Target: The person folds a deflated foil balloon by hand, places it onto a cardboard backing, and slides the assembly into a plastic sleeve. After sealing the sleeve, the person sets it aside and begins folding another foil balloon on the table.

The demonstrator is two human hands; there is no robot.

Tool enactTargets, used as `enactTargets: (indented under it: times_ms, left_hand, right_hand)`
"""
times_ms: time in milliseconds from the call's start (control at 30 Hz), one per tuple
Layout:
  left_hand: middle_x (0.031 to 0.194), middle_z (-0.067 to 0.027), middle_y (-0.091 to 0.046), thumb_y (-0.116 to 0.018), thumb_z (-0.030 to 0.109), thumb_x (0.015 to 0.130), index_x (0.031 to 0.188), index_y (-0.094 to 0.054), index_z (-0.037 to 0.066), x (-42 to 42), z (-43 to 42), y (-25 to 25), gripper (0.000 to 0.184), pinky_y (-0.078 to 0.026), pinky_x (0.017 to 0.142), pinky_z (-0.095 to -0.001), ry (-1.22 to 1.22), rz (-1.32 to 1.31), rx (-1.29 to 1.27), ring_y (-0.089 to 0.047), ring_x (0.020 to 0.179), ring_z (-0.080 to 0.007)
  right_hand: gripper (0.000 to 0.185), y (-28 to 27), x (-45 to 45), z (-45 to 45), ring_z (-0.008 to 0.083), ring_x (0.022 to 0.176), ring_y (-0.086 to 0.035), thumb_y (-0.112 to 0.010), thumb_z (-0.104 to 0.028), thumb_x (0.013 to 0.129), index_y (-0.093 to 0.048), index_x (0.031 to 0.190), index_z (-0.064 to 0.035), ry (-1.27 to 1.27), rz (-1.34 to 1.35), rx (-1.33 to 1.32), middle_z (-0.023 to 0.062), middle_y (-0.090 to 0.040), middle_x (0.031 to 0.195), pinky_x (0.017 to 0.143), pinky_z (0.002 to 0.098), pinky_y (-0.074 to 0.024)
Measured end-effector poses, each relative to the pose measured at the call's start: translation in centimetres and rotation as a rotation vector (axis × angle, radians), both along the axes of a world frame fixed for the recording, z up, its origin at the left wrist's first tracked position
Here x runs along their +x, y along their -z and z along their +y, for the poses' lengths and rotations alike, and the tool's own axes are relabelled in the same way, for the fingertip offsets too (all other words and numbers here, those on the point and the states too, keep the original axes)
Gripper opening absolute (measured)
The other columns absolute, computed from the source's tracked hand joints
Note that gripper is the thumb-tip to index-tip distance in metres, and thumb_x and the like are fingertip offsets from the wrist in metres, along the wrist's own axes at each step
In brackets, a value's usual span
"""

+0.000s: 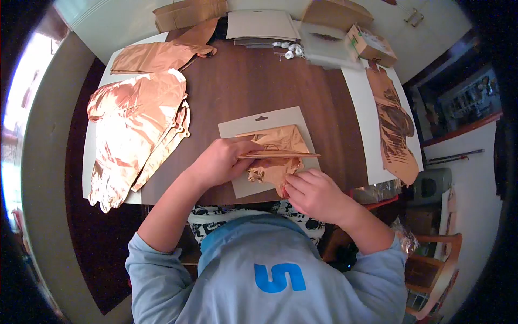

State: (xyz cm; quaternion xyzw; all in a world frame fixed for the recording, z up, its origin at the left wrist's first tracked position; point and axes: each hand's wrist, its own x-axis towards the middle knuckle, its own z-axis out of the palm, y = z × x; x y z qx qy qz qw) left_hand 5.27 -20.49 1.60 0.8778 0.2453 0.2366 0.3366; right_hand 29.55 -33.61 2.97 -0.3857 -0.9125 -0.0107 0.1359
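A partly folded copper-coloured foil balloon (280, 139) lies on a pale card (231, 128) with a hang hole at its top edge. My left hand (222, 159) is closed on the left side of the foil, at a raised fold that stands up as a thin straight edge across it. A crumpled flap of the foil hangs below that fold towards me. At the flap's lower end, my right hand (312, 193) pinches the foil between thumb and fingers. Part of the card is hidden under the foil and my hands.
Flat foil balloons (137, 108) are piled at the left of the brown table (216, 81). Another long foil piece (389, 119) lies at the right. Along the back are stacked cards (261, 24), small white rolls (291, 51), clear plastic bags (329, 46) and a box (372, 47).
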Motion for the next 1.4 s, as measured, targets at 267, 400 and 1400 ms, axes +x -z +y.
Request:
enactTargets:
  times_ms: [267,400,1400]
  left_hand:
    - [0.096,-0.0182,-0.070,-0.068,0.009,0.082,0.110,-0.068,0.004,0.0,-0.1,-0.4,0.028,-0.056,0.077,-0.0421,-0.025,0.002,0.029,-0.068,0.085,-0.0365]
    - [0.095,-0.0183,-0.070,-0.068,0.008,0.082,0.109,-0.068,0.004,0.0,0.0,-0.3,0.027,-0.056,0.077,-0.0417,-0.023,-0.010,0.017,-0.068,0.084,-0.0361]
    - [0.097,-0.0179,-0.070,-0.067,0.006,0.079,0.110,-0.068,0.003,0.1,0.1,0.3,0.031,-0.056,0.080,-0.0416,-0.014,-0.050,0.014,-0.068,0.087,-0.0353]
  right_hand:
    - [0.013,-0.1,-0.5,-0.3,0.0248,0.089,-0.062,-0.064,-0.014,0.079,-0.066,0.083,-0.0017,0.034,0.036,0.023,0.0126,-0.067,0.098,0.080,0.0372,-0.0503]
    - [0.013,0.0,-1.1,-0.6,0.0249,0.090,-0.062,-0.063,-0.014,0.077,-0.066,0.082,-0.0021,0.085,0.004,0.062,0.0119,-0.065,0.094,0.081,0.0368,-0.0501]
    - [0.019,1.1,-1.3,0.1,0.0254,0.088,-0.062,-0.064,-0.012,0.074,-0.064,0.091,-0.0058,0.240,0.107,0.063,0.0081,-0.065,0.102,0.084,0.0399,-0.0478]
